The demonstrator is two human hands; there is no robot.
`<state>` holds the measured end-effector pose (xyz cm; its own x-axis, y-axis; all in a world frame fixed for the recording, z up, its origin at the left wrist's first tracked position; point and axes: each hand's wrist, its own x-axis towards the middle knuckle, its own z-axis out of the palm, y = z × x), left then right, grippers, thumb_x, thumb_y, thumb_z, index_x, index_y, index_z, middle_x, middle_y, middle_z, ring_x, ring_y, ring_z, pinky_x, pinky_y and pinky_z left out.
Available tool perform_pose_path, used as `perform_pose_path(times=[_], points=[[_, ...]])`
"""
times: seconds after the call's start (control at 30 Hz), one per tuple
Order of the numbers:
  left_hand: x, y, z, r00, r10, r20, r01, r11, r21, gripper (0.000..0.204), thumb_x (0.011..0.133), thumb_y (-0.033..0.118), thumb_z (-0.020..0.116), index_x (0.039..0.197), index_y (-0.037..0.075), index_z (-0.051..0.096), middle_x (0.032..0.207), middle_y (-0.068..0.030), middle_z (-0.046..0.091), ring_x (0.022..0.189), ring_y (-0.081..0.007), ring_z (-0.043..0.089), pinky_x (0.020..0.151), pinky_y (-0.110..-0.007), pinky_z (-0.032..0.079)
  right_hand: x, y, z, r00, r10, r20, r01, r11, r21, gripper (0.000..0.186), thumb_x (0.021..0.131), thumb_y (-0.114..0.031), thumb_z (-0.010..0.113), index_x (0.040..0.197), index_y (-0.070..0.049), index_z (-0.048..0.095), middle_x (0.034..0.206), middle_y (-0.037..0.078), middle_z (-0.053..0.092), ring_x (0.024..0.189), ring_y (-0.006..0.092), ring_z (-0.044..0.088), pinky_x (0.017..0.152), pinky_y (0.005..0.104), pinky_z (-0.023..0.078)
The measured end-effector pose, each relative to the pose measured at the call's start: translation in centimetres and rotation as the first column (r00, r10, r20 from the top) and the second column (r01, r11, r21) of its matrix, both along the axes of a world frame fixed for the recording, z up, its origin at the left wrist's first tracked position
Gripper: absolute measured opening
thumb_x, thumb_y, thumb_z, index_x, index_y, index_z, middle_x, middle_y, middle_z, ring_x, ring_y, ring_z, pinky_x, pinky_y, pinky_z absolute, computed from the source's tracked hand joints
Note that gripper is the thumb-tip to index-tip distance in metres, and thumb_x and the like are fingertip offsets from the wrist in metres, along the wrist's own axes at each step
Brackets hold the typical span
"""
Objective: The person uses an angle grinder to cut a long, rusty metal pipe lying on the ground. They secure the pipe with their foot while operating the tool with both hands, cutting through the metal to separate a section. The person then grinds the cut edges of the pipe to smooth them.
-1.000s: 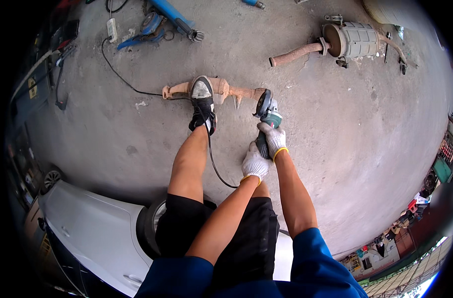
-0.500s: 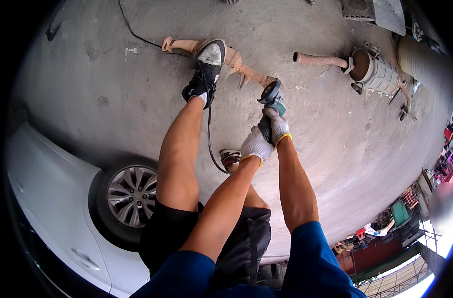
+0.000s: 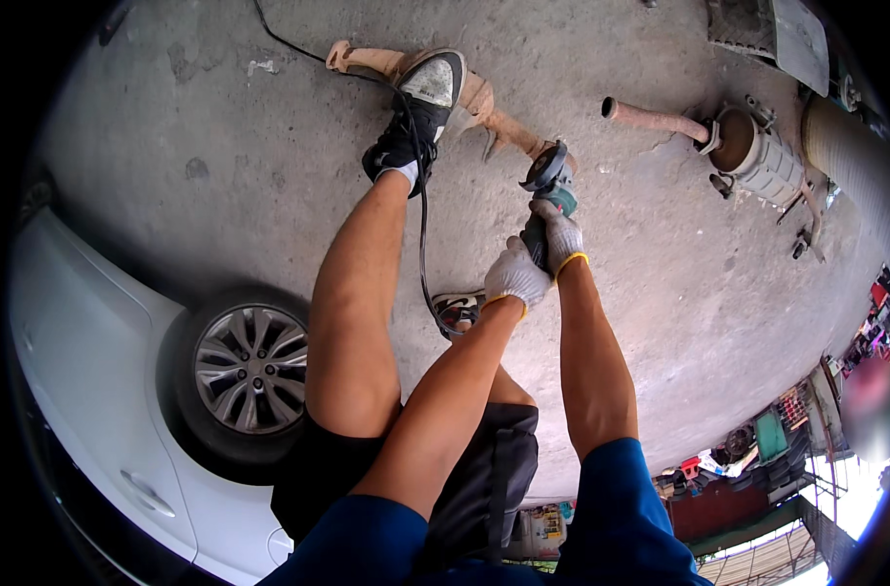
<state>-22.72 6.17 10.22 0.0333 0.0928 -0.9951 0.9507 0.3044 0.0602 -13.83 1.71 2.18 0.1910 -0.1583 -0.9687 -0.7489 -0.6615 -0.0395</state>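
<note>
A gloved left hand (image 3: 519, 273) and right hand (image 3: 560, 234) grip an angle grinder (image 3: 558, 198) at the four-o'clock end of a rusty exhaust pipe (image 3: 509, 128), beneath a sneaker (image 3: 429, 88).

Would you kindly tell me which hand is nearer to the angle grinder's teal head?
Right: the right hand grips just behind the teal head; the left hand is farther back, at the black handle.
</note>
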Motion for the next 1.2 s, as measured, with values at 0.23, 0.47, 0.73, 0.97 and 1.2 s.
perform_pose_path(times=[0.23,0.47,0.73,0.97,1.2], points=[[0.3,-0.4,-1.0,0.999,0.047,0.015,-0.047,0.998,0.039,0.062,0.073,0.039,0.071,0.113,-0.001,0.045,0.102,-0.0264,0.067,0.101,-0.0398,0.065,0.083,-0.048,0.052,0.6,0.2,-0.6,1.000,0.014,-0.020,-0.014,1.000,0.002,0.035,0.072,-0.026,0.078,0.093,-0.001,0.066,0.075,0.009,0.063,0.060,0.0212,0.060,0.058,0.0350,0.051],[0.4,-0.9,-1.6,0.999,0.044,0.010,-0.044,0.998,0.046,0.063,0.073,0.040,0.070,0.114,-0.001,0.045,0.102,-0.0261,0.067,0.101,-0.0393,0.065,0.084,-0.047,0.052,0.5,0.4,-0.4,0.994,-0.090,-0.059,0.091,0.996,0.017,0.025,0.074,-0.021,0.077,0.088,-0.004,0.064,0.071,0.007,0.059,0.056,0.0201,0.058,0.054,0.0345,0.050],[0.8,-0.8,-1.7,1.000,0.031,0.000,-0.030,0.997,0.072,0.063,0.075,0.038,0.069,0.115,-0.002,0.043,0.102,-0.0258,0.066,0.100,-0.0396,0.065,0.085,-0.047,0.051,0.8,0.6,-0.8,0.991,-0.106,-0.086,0.108,0.994,0.023,0.021,0.077,-0.020,0.076,0.083,-0.008,0.060,0.066,0.006,0.057,0.053,0.0200,0.056,0.051,0.0334,0.050],[1.4,-0.3,-1.6,0.999,0.035,-0.008,-0.035,0.999,0.030,0.067,0.073,0.040,0.071,0.117,-0.002,0.043,0.110,-0.0264,0.064,0.105,-0.0390,0.063,0.088,-0.047,0.051,1.2,0.3,-1.6,0.996,-0.075,-0.058,0.076,0.997,0.018,0.032,0.072,-0.024,0.078,0.091,-0.002,0.066,0.074,0.008,0.061,0.060,0.0203,0.059,0.057,0.0346,0.050],[1.6,0.0,-1.9,0.999,0.009,-0.038,-0.010,1.000,-0.021,0.065,0.075,0.036,0.072,0.121,-0.001,0.043,0.112,-0.0252,0.065,0.107,-0.0380,0.064,0.091,-0.045,0.051,1.1,-0.9,-3.8,0.999,0.048,0.015,-0.048,0.998,-0.030,0.029,0.071,-0.022,0.078,0.087,-0.003,0.063,0.072,0.008,0.060,0.057,0.0213,0.058,0.054,0.0341,0.050]])
